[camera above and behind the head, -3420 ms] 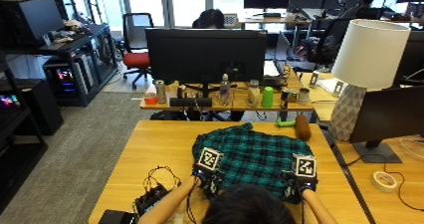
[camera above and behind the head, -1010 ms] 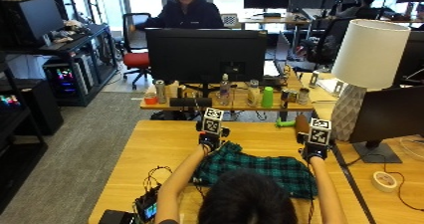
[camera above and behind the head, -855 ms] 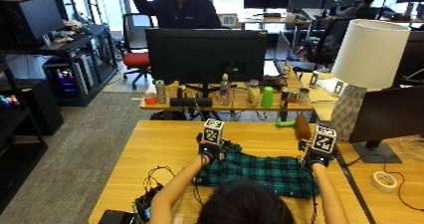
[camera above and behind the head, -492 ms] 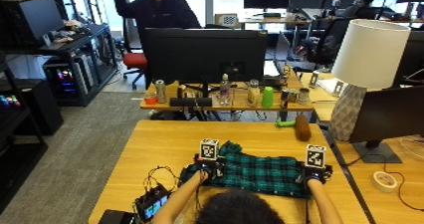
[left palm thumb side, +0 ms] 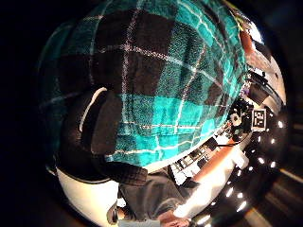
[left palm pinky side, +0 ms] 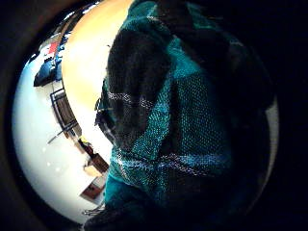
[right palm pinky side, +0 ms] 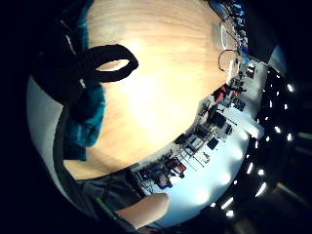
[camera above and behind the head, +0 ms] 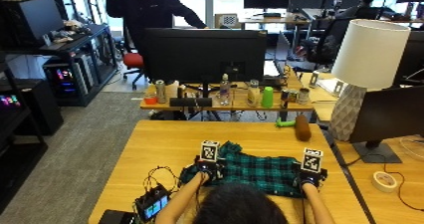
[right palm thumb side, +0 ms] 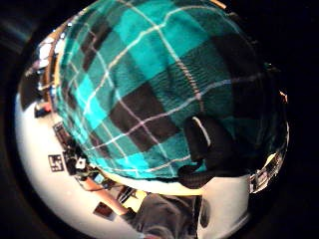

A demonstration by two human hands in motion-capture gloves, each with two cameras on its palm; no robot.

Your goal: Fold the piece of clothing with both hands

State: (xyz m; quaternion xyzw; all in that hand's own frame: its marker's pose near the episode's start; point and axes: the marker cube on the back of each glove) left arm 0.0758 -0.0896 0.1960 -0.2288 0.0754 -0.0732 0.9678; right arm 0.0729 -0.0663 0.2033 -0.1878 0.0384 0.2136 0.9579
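Left hand (camera above and behind the head: 207,170) and right hand (camera above and behind the head: 309,178) each grip the green plaid garment (camera above and behind the head: 260,170); no readable writing.

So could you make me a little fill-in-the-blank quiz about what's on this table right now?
1. The green plaid shirt lies on a ____ table.
2. The left hand and right hand each wear a ____ glove.
3. Beyond the shirt, a brown cylinder lies beside a white ____ with a patterned base.
4. The shirt's pattern is green and ____ checks.

Missing words: wooden; black; lamp; black
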